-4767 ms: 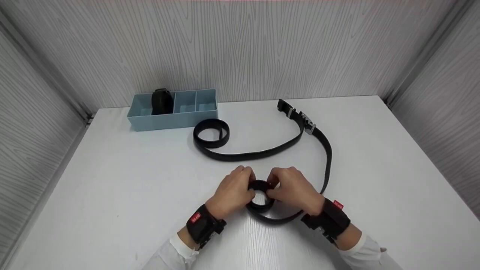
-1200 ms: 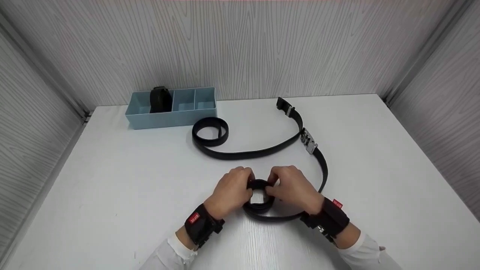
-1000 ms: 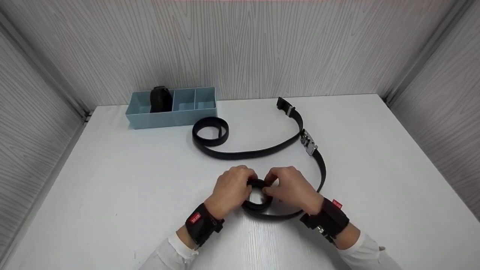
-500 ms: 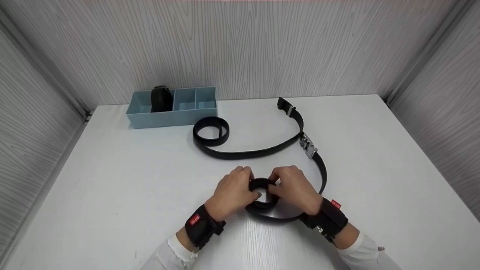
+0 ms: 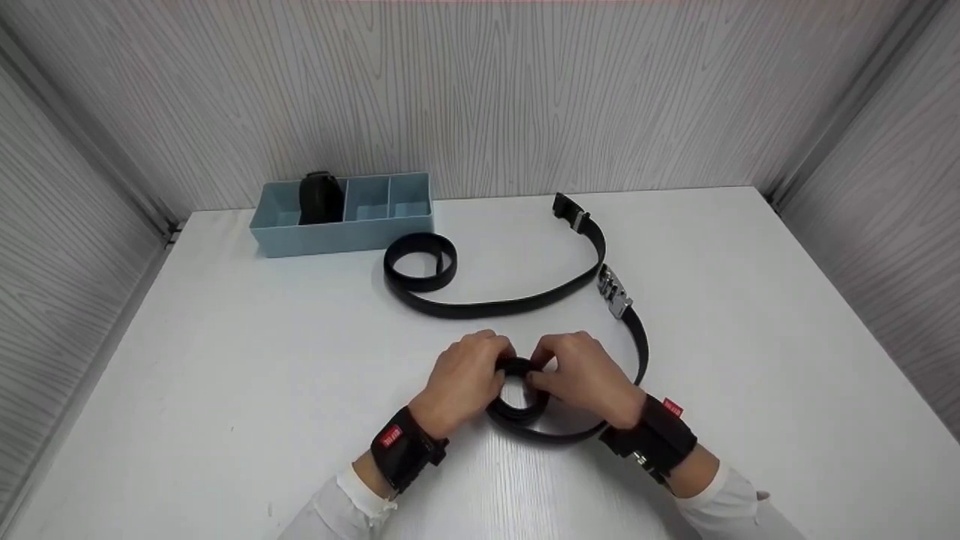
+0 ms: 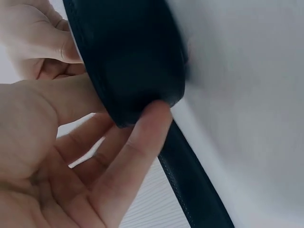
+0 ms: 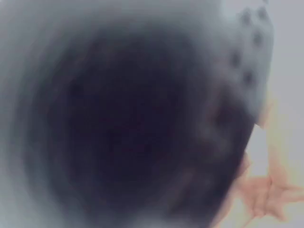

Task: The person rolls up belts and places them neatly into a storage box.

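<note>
On the desk [image 5: 225,360], your left hand [image 5: 463,377] and right hand [image 5: 586,379] pinch the near belt [image 5: 519,415]. Coiling seems underway; next, wind its tail snugly.

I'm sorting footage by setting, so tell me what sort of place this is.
Probably a small staged workstation or recording booth: gray wood-grain panels stand behind and on both sides of a white tabletop, and the black wristbands may be recording gear.
</note>
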Action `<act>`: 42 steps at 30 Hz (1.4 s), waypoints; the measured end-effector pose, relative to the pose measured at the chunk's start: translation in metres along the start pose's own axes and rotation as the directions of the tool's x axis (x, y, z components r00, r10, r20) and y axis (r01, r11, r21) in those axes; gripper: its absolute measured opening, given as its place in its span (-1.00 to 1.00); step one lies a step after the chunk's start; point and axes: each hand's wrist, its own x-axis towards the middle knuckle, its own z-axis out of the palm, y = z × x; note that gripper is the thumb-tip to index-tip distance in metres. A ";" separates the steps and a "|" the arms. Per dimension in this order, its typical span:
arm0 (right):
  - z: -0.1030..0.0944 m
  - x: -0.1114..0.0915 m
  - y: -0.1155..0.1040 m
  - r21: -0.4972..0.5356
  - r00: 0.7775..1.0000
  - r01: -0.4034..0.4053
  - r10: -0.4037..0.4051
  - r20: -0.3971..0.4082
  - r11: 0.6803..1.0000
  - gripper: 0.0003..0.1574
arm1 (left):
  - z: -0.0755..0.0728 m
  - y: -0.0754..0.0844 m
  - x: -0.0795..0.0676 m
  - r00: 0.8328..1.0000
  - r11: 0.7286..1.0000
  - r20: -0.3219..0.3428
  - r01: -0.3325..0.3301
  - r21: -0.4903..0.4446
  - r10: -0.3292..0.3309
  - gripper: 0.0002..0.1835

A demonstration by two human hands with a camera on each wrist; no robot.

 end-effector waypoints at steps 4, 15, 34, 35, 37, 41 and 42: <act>0.000 -0.001 -0.001 -0.006 1.000 0.004 -0.004 0.002 1.000 -0.92 | 0.000 0.001 0.000 1.000 1.000 -0.002 0.009 -0.005 -0.009 -0.86; -0.001 -0.001 -0.001 -0.009 0.999 -0.032 0.032 0.007 0.999 -0.92 | -0.003 0.005 0.000 0.992 0.995 0.076 0.095 0.027 -0.097 -0.81; -0.001 -0.002 -0.001 -0.019 0.999 0.044 -0.044 0.016 0.999 -0.92 | 0.000 0.003 0.000 1.000 1.000 0.014 0.004 0.005 -0.004 -0.94; -0.001 -0.002 -0.001 -0.026 0.999 0.042 -0.041 0.015 0.999 -0.92 | -0.001 0.005 0.000 1.000 1.000 0.017 0.018 0.008 -0.018 -0.92; -0.001 -0.002 -0.001 -0.038 0.999 0.038 -0.037 0.011 0.999 -0.92 | -0.002 0.008 -0.002 0.998 0.999 0.026 0.052 0.010 -0.052 -0.84; -0.001 -0.002 -0.002 -0.059 1.000 0.015 -0.015 0.006 0.998 -0.92 | -0.003 0.013 -0.004 0.990 0.992 0.061 0.122 0.030 -0.124 -0.68; -0.001 -0.002 -0.002 -0.059 1.000 0.013 -0.013 0.005 0.998 -0.92 | -0.003 0.013 -0.005 0.988 0.990 0.071 0.134 0.038 -0.136 -0.66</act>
